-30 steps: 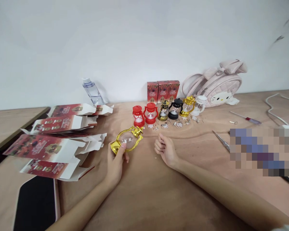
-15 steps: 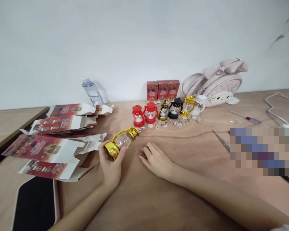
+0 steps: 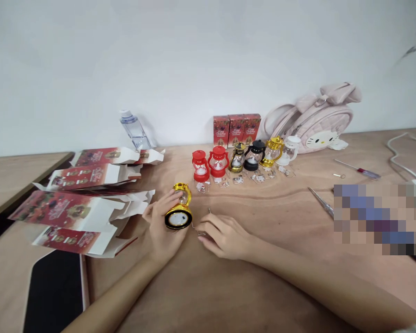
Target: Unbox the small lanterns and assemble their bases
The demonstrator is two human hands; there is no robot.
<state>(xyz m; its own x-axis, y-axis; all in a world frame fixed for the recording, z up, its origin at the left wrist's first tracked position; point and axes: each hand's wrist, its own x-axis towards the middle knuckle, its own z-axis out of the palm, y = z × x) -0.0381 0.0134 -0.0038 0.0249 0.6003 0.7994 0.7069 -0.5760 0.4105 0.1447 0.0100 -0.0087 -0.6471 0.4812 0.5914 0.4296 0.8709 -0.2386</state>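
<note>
My left hand [image 3: 163,229] is wrapped round a small gold lantern [image 3: 179,220] with a clear globe. The lantern is tilted, so its black-rimmed base with a white disc faces me. Just to the right, my right hand [image 3: 225,235] is closed on a thin bent metal wire [image 3: 201,232], partly hidden by the fingers. The wire's end comes close to the lantern base; I cannot tell if they touch. Behind them stand several similar lanterns in a row, among them a red lantern [image 3: 218,163], a black lantern [image 3: 254,156] and a white lantern [image 3: 289,151].
Small wires and tags [image 3: 238,179] lie before the row. Opened red boxes [image 3: 64,208] and a phone [image 3: 55,291] are at left. Behind are a bottle [image 3: 134,129], red boxes [image 3: 236,130] and a pink bag [image 3: 329,122]. A screwdriver [image 3: 362,171] and tweezers [image 3: 321,202] lie at right.
My left hand has turned the gold lantern from lying sideways to base toward me. My right hand has shifted slightly down, still with the wire.
</note>
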